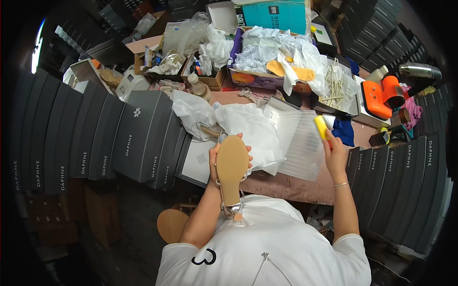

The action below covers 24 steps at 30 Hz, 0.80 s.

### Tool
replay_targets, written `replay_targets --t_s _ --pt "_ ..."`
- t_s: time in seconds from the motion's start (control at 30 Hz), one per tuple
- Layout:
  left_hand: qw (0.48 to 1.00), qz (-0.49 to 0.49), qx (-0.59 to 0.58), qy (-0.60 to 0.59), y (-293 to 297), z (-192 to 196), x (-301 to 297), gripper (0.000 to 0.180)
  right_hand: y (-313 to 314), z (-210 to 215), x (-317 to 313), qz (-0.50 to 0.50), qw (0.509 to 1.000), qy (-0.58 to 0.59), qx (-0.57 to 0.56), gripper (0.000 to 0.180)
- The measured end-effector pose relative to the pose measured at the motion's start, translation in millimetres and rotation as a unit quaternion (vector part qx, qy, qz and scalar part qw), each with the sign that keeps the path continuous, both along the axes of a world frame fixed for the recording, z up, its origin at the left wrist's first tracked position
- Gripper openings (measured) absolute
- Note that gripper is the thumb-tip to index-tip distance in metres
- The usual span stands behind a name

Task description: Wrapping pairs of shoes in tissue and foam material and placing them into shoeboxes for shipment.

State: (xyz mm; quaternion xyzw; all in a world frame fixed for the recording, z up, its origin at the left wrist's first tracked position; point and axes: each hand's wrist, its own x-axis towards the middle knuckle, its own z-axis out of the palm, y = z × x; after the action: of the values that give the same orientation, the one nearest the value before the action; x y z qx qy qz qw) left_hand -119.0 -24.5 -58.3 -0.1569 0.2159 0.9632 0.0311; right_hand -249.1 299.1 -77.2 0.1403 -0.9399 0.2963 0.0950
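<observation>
My left hand [213,159] is closed round a heeled sandal [232,164] with its tan sole turned up, the heel pointing toward my body. Silvery straps show at the sandal's edges. In my right hand [336,150] is a short yellow cylindrical tool [321,127], raised over the right side of the table; its exact kind I cannot make out. A white cone-shaped thing [328,120] shows right beside it. Beyond my left hand, another sandal [210,131] lies partly among white tissue paper [248,124] in an open shoe box [193,167].
Dark grey shoe boxes [143,128] line the left side, and more boxes [391,186] the right. A clear ridged plastic sheet [303,148] lies before me. Behind are a carton of crumpled paper [267,78], a box of white sticks [334,90], an orange device [377,100] and a blue cloth [344,132].
</observation>
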Motion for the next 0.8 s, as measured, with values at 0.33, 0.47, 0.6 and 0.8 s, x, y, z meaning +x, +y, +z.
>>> replay_targets --t_s 0.33,0.47,0.6,0.8 --pt "0.969 0.205 -0.004 -0.137 -11 2 -24 0.057 -21 -2 13 0.068 0.990 -0.045 -0.119 0.052" --pt "0.957 0.253 -0.011 -0.138 -18 -7 -29 0.050 -91 29 92 0.328 0.731 -0.468 -0.373 0.099" --pt "0.940 0.306 0.012 -0.151 -19 -9 -27 0.052 -136 18 119 0.327 0.641 -0.491 -0.491 0.097" --pt "0.938 0.309 -0.066 -0.140 -27 -2 -6 0.057 -150 22 125 0.282 0.621 -0.559 -0.470 0.085"
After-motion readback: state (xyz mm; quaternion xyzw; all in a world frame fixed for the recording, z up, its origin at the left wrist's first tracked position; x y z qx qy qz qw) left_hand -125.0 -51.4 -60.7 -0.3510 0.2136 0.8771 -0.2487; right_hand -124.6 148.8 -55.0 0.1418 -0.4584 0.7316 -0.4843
